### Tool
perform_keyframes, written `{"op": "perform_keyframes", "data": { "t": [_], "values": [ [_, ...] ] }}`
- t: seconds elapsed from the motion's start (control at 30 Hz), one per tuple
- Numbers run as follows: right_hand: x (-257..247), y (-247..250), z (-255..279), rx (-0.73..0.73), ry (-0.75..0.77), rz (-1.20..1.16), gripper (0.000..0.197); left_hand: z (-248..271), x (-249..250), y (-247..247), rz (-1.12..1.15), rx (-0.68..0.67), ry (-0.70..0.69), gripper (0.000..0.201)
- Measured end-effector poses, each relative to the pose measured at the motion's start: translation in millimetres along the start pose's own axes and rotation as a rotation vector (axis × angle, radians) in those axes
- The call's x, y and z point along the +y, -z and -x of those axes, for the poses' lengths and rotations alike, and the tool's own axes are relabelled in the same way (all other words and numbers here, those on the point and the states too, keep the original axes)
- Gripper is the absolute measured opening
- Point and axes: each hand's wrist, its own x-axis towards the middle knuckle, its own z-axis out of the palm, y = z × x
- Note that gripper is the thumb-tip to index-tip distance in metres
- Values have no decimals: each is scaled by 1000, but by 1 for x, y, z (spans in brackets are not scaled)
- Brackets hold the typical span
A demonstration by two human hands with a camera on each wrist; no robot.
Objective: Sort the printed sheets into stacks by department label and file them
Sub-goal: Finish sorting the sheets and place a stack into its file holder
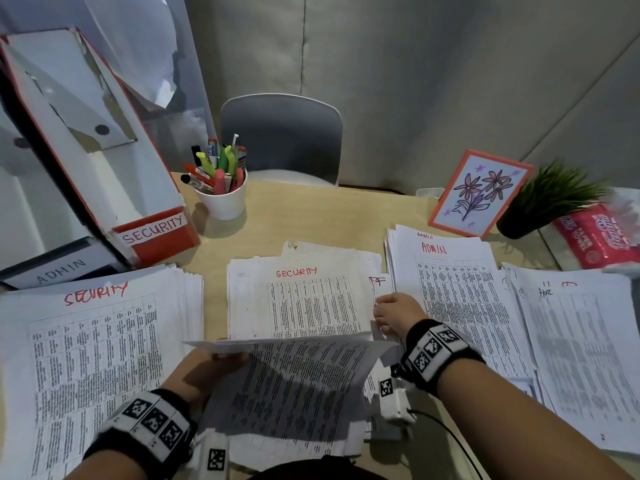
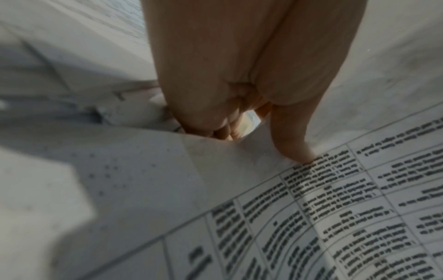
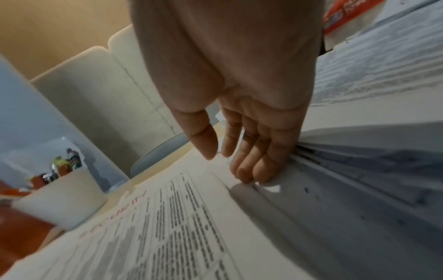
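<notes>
Four stacks of printed sheets lie side by side across the table (image 1: 221,233): a near-left stack (image 1: 93,358) headed SECURITY in red, a middle stack (image 1: 304,292) also headed SECURITY, an ADMIN stack (image 1: 460,292) to its right, and a far-right stack (image 1: 581,351) whose black heading looks like HR (the writing is faint).

The left hand (image 1: 204,372) holds one loose sheet (image 1: 298,382) lifted above the near edge of the middle stack; in the left wrist view the thumb lies on the printed side and the other fingers (image 2: 225,130) curl beneath the paper, so the sheet is pinched. The sheet tilts, its far edge raised, and casts a shadow on the pages under it.

The right hand (image 1: 398,315) rests at the right edge of the middle stack, between it and the ADMIN stack. The right wrist view shows its fingers (image 3: 251,166) nearly straight, their tips touching the curled corner of a page; whether they actually grip it I cannot tell.

At the far left stand two file boxes: a red-and-white one (image 1: 104,161) labelled SECURITY, leaning, and a dark one (image 1: 59,268) labelled ADMIN, lower and nearer. One white cup (image 1: 223,200) of markers and pens stands beside the SECURITY box. Far right are one framed flower drawing (image 1: 479,194), one small potted plant (image 1: 550,199) and one red tissue pack (image 1: 602,233). One grey chair (image 1: 280,136) faces the far side.
</notes>
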Motion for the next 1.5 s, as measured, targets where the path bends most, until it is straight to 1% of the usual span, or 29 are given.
{"op": "perform_keyframes", "data": {
  "t": [0.07, 0.17, 0.23, 0.27, 0.3, 0.37, 0.4, 0.5, 0.6, 0.67, 0.7, 0.77, 0.8, 0.83, 0.87, 0.93, 0.97, 1.07, 1.1, 1.2, 1.23, 1.27, 1.33, 1.4, 1.5],
  "values": [
    [-3, -1, 0, 26, 23, 116, 27, -1, 0, 2, -6, -16, 10, 22],
    [-7, -4, 8, -12, 39, 132, 36, 0, 3, 0, -10, -29, 10, 21],
    [-6, -8, 7, 7, 72, 302, 49, 1, 4, -1, -11, -21, 3, 19],
    [-5, -10, 7, 25, 88, 398, 50, 2, 4, -2, 0, -18, -6, 20],
    [-4, -12, 6, 44, 106, 470, 49, 4, 4, -3, 17, -18, -17, 24],
    [-3, -15, 5, 52, 121, 521, 47, 7, 5, -4, 32, -28, -30, 35],
    [-3, -16, 5, 49, 130, 520, 45, 8, 5, -4, 34, -18, -35, 35],
    [-4, -14, 4, 58, 167, 493, 38, 5, 2, -2, 25, 1, -53, 22],
    [-2, -6, 2, 56, 211, 503, 39, 3, 0, 1, 10, -1, -36, 21],
    [1, 1, 4, 74, 269, 434, 42, 0, -1, 3, 7, -6, -35, 22],
    [4, 5, 4, 78, 291, 374, 39, -1, -2, 3, 1, -7, -38, 22],
    [10, 9, 5, 69, 331, 227, 24, -5, -6, 4, 18, -9, -49, 25],
    [12, 10, 6, 49, 338, 156, 16, -6, -6, 2, 34, -9, -43, 23],
    [14, 10, 8, 20, 341, 95, 12, -7, -5, 1, 27, -7, -54, 18],
    [15, 11, 9, -11, 337, 48, 12, -7, -3, 0, -17, -15, -55, 12],
    [17, 11, 13, -77, 337, -43, 14, -9, 1, -1, -140, 16, -67, 17],
    [16, 11, 16, -112, 342, -73, 16, -10, 2, 0, -156, 23, -69, 18],
    [14, 10, 19, -215, 364, -131, 23, -15, -1, 2, -140, 26, -75, 24],
    [12, 9, 21, -253, 371, -141, 26, -15, -2, 1, -118, 39, -86, 22],
    [9, 6, 27, -369, 367, -81, 42, -11, 0, -6, -14, -11, -90, 19],
    [8, 5, 30, -392, 364, -43, 43, -9, 2, -8, -1, -23, -95, 19],
    [8, 3, 33, -400, 363, 1, 40, -10, 1, -6, 24, -53, -105, 23],
    [8, -1, 35, -407, 362, 96, 26, -12, -1, -4, 32, -67, -111, 32],
    [11, -3, 34, -428, 352, 190, 20, -10, -1, -2, 21, -61, -97, 30],
    [16, -2, 35, -495, 326, 283, 15, -3, 0, -5, 52, -133, -54, 20]
  ]
}}
